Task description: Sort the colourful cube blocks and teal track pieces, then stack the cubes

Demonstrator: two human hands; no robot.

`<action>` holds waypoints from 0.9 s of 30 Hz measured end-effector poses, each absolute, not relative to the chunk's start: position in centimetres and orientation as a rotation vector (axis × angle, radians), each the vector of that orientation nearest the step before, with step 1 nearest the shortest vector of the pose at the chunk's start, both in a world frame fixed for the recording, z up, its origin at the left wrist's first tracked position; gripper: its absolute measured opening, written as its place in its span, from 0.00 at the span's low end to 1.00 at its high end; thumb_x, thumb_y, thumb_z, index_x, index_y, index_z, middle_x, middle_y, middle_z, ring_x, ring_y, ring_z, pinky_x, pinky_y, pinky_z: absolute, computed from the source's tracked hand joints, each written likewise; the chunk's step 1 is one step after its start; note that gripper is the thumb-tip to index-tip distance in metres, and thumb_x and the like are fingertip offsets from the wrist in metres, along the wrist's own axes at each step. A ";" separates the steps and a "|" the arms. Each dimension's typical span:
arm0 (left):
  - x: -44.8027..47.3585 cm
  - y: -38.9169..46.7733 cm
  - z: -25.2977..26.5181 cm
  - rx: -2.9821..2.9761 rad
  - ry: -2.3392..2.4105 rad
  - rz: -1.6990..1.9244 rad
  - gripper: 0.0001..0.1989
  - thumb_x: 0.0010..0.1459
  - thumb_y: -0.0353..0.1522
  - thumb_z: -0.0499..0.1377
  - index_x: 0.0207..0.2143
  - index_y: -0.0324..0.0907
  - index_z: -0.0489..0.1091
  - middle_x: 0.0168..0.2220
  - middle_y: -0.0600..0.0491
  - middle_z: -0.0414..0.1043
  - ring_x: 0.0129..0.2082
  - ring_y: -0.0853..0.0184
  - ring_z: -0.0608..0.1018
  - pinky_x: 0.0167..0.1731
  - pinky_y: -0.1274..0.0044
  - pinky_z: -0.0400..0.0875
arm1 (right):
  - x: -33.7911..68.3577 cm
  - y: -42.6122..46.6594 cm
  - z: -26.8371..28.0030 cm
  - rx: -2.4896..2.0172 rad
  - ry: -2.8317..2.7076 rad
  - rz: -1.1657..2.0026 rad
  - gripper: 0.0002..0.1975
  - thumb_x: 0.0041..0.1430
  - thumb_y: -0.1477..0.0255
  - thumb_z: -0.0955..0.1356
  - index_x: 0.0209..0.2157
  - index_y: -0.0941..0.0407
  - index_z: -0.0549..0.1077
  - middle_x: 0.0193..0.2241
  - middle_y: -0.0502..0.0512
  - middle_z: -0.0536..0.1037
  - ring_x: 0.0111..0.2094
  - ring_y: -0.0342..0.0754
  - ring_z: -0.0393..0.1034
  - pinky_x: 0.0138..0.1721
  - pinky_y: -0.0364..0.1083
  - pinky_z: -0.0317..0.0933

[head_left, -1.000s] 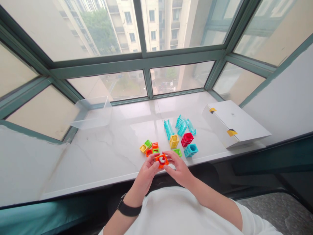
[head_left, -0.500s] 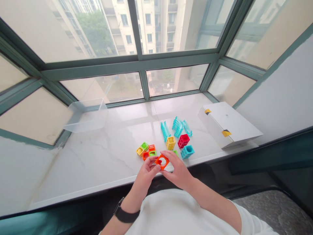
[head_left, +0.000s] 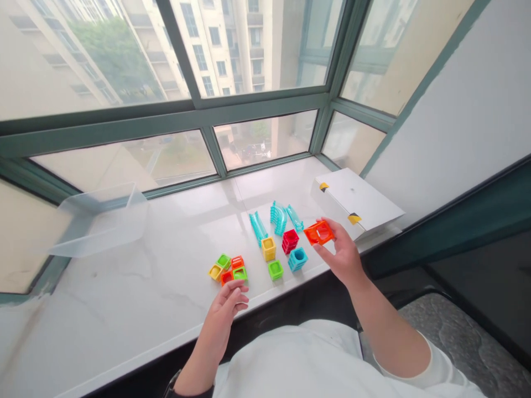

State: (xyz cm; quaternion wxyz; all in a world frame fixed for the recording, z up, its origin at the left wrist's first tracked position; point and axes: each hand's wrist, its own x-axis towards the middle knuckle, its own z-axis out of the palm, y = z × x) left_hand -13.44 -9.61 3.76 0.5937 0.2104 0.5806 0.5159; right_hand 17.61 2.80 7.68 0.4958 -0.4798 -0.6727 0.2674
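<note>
An orange toy block [head_left: 319, 233] with openings in its sides is pinched between the thumb and fingers of my right hand [head_left: 343, 255], raised to the right of the stacks. My left hand [head_left: 227, 307] holds nothing, its fingers loosely apart, near a loose group with a yellow block [head_left: 215, 272], green and orange ones. Right of that group stand a yellow stack [head_left: 268, 249], a red stack [head_left: 290, 241], a blue stack [head_left: 297, 259] and a green stack [head_left: 275, 270]. Behind them lie straight turquoise track pieces [head_left: 258, 228] and curved ones [head_left: 278, 216].
A clear plastic bin [head_left: 99, 221] stands at the left by the window. At the right lies a white box [head_left: 359, 199] with yellow-and-black tabs. The white sill's front edge [head_left: 166, 344] runs just before me.
My right hand has carried the orange block away to the right. My left hand has let go of it and moved left. The view has turned to the right.
</note>
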 end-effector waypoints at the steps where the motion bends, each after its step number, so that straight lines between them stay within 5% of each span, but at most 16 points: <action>1: -13.5 -9.6 3.6 0.485 1.360 1.206 0.26 0.49 0.47 0.74 0.45 0.42 0.79 0.41 0.47 0.79 0.34 0.66 0.79 0.37 0.74 0.76 | 18.5 3.3 7.3 -1.186 -1.608 0.629 0.32 0.64 0.60 0.73 0.66 0.49 0.65 0.62 0.61 0.72 0.62 0.60 0.69 0.64 0.60 0.65; 19: -12.0 -8.3 1.6 0.511 1.495 1.201 0.27 0.44 0.49 0.75 0.42 0.42 0.79 0.37 0.49 0.79 0.31 0.65 0.78 0.34 0.74 0.76 | 22.7 7.6 -8.7 -1.516 -1.724 0.633 0.30 0.57 0.61 0.73 0.60 0.54 0.71 0.56 0.62 0.77 0.58 0.57 0.72 0.61 0.60 0.66; 27: -12.1 -8.2 1.5 0.510 1.510 1.206 0.26 0.43 0.48 0.76 0.42 0.43 0.79 0.37 0.50 0.79 0.32 0.65 0.78 0.34 0.75 0.76 | 22.5 8.5 -11.7 -1.583 -1.776 0.626 0.30 0.56 0.61 0.72 0.59 0.55 0.71 0.55 0.63 0.78 0.59 0.59 0.71 0.63 0.61 0.64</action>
